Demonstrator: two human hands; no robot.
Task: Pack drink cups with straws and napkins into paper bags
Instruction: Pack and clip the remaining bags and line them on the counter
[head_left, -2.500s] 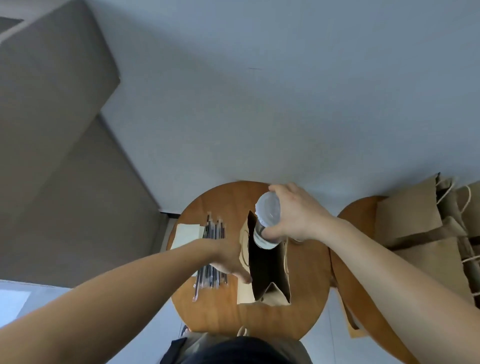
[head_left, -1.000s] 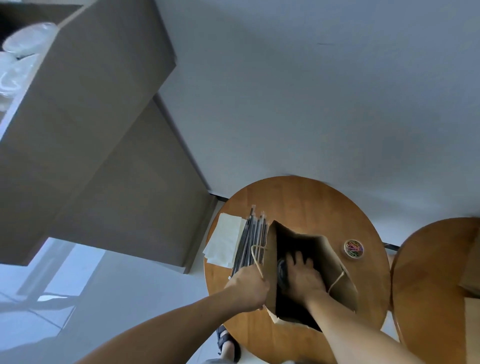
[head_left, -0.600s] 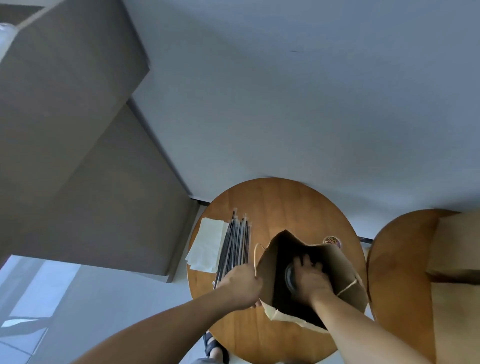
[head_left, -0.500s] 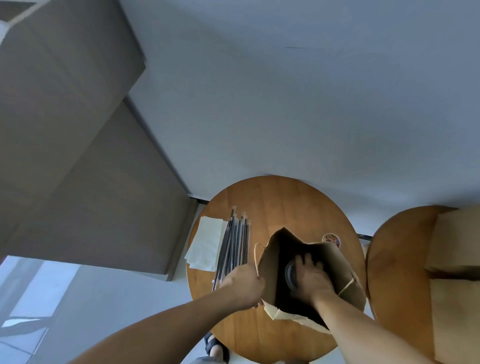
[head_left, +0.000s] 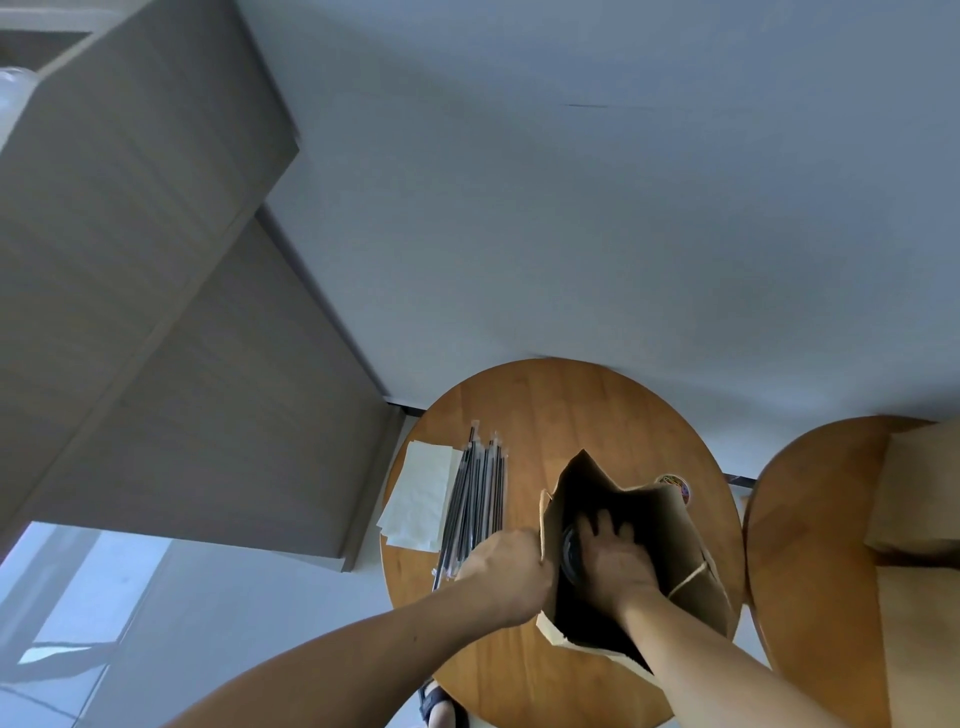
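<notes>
An open brown paper bag (head_left: 675, 540) stands on the round wooden table (head_left: 561, 405). My left hand (head_left: 506, 571) grips the bag's left rim. My right hand (head_left: 615, 558) is down inside the bag, on top of the drink cup (head_left: 570, 553), of which only a dark rounded edge shows. Whether the fingers curl round the cup is hidden. Several wrapped black straws (head_left: 475, 499) lie left of the bag, beside a stack of white napkins (head_left: 418, 499).
A small round roll with a colourful middle (head_left: 675, 486) sits behind the bag. A second wooden table (head_left: 810, 519) at right carries more brown paper bags (head_left: 924, 499). A grey cabinet (head_left: 156, 312) rises at left. A sandalled foot (head_left: 441, 709) shows below the table edge.
My right hand has lowered the cup from above the bag down into it and stays inside. My left hand keeps hold of the rim. The view has shifted slightly.
</notes>
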